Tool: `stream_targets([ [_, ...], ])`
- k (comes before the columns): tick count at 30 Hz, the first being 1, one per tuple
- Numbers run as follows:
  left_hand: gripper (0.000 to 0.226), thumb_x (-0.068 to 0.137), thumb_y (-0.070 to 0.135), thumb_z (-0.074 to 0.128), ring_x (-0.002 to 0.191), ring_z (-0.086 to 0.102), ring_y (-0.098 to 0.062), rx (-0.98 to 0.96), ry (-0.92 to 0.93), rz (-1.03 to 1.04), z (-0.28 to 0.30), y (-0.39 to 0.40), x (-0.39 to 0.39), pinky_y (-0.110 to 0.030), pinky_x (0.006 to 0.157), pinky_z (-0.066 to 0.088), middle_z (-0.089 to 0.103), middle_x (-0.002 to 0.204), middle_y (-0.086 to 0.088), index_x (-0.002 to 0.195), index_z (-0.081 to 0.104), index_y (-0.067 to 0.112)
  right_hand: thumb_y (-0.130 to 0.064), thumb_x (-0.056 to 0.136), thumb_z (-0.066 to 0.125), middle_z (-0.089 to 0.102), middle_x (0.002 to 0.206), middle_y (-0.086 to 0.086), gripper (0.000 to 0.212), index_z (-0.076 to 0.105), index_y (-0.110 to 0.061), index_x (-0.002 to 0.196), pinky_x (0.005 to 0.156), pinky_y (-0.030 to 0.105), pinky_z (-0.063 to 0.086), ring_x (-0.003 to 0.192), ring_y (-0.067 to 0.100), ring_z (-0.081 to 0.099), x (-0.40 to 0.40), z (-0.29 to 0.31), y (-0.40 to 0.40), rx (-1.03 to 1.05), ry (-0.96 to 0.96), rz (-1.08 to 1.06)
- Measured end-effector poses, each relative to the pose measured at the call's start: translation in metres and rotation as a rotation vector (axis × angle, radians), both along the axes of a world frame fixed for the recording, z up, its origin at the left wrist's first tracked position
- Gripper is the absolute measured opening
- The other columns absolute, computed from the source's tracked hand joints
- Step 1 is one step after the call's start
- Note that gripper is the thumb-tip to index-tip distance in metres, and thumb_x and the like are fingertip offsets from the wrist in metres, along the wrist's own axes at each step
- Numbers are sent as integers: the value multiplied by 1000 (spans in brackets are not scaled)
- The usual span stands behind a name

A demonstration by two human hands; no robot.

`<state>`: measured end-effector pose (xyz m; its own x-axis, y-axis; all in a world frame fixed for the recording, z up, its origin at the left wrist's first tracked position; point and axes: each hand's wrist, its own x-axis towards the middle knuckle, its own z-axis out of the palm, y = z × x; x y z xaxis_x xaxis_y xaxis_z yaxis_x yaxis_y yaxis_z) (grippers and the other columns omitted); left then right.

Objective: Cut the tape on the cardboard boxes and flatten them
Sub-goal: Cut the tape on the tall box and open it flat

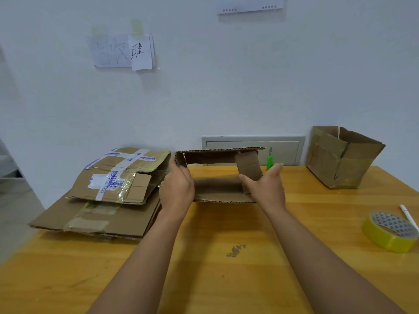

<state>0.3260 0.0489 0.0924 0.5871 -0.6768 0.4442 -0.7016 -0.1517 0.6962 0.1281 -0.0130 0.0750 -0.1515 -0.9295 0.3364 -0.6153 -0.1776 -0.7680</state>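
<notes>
An opened cardboard box [217, 191] lies on its side in the middle of the wooden table [226, 268], both ends open so I see through it. My left hand [176, 186] grips its left end, fingers curled round the edge. My right hand [265, 186] holds the right end, thumb on an inner flap. A green box cutter [269, 162] sticks up just behind my right hand; whether the hand holds it is unclear. Another upright box [340, 157] stands at the back right.
A pile of flattened taped boxes [108, 193] lies at the left, overhanging the table edge. A yellow tape roll [390, 232] and a white pen [408, 216] lie at the right edge. The wall runs close behind the table.
</notes>
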Motion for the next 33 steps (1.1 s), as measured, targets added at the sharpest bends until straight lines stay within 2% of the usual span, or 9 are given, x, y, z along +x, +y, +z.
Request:
stream_targets([
  [5, 37, 108, 26, 30, 65, 54, -10, -86, 111, -28, -6, 5, -2, -29, 52, 36, 55, 70, 3, 134, 43, 4, -53, 74, 77, 51, 106, 3, 72, 27, -17, 112, 62, 37, 49, 87, 23, 55, 11, -4, -9, 6, 197, -52],
  [12, 31, 107, 20, 30, 60, 50, -14, -242, 384, -27, -7, 2, -3, -28, 52, 35, 56, 74, -4, 130, 44, 4, -32, 89, 64, 56, 89, 5, 42, 27, -18, 104, 48, 36, 49, 66, 20, 57, -6, 0, -7, -68, 85, 79],
  [15, 50, 107, 17, 31, 87, 57, -18, -308, 620, -38, -10, -1, -5, -33, 73, 44, 58, 116, -8, 155, 17, 26, -23, 94, 58, 59, 95, 4, 28, 34, -16, 105, 49, 31, 48, 68, 16, 58, -30, 5, -6, -52, 159, 157],
  [17, 62, 107, 11, 32, 115, 50, -17, -331, 697, -80, -16, -1, -8, -37, 92, 43, 41, 148, -5, 155, 8, 41, -25, 94, 58, 60, 97, 3, 30, 36, -16, 112, 56, 36, 54, 72, 17, 60, -42, 3, -5, 10, 200, 190],
  [19, 67, 106, 6, 33, 122, 40, -11, -332, 713, -131, -23, 3, -13, -34, 96, 37, 32, 157, -2, 154, 9, 46, -30, 92, 60, 60, 99, 3, 37, 36, -15, 115, 65, 39, 57, 77, 17, 61, -50, -3, -2, 128, 208, 242],
  [23, 63, 99, 7, 35, 109, 52, -16, -340, 921, -180, -38, 6, -9, -41, 89, 50, 42, 141, -2, 150, 24, 43, -43, 93, 52, 52, 113, 6, 48, 31, -14, 125, 63, 33, 50, 85, 17, 57, -51, -17, 7, 343, 145, 367],
  [25, 54, 93, 27, 39, 116, 51, -24, -342, 1012, -221, -41, 10, -3, -50, 96, 49, 47, 137, -7, 146, 33, 40, -47, 95, 44, 50, 116, 9, 50, 28, -13, 129, 64, 34, 46, 88, 17, 53, -47, -22, 9, 366, 115, 371],
  [27, 45, 93, 47, 48, 112, 54, -22, -299, 1077, -216, -45, 11, 1, -45, 93, 49, 54, 127, -6, 135, 42, 32, -52, 95, 38, 52, 113, 7, 48, 29, -16, 125, 70, 39, 51, 88, 18, 55, -41, -24, 9, 332, 104, 340],
  [33, 37, 95, 11, 54, 79, 55, -17, -159, 727, 49, -53, 14, 15, -35, 66, 49, 49, 98, 4, 120, 37, 31, -57, 94, 32, 55, 96, 6, 46, 30, -17, 115, 71, 43, 49, 80, 20, 55, -24, -18, 6, 247, 86, 321],
])
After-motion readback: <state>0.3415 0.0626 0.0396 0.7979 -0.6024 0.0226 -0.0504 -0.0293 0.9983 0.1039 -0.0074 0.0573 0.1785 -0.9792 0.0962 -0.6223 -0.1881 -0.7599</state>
